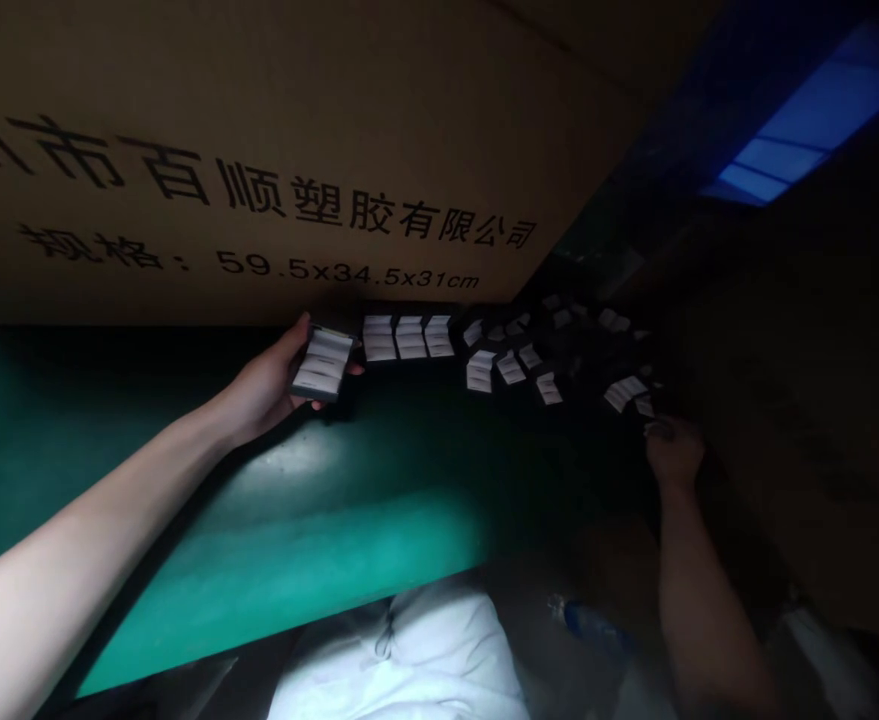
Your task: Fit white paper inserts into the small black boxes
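My left hand [266, 378] grips a small black tray [323, 362] holding white-labelled packets in rows. A line of similar black trays with white packets [409, 338] runs from beside that hand to the right, across the dark far part of the green workbench [319, 520]. My right hand [674, 452] sits at the right end of the line, its fingers curled beside a tray with white packets [625, 393]. Poor light hides whether those fingers hold anything.
A large cardboard carton [221, 170] printed with Chinese text and dimensions fills the top of the view. A blue-lit window [806, 130] glows at upper right. A water bottle [593, 625] and white cloth [401, 660] lie below the bench.
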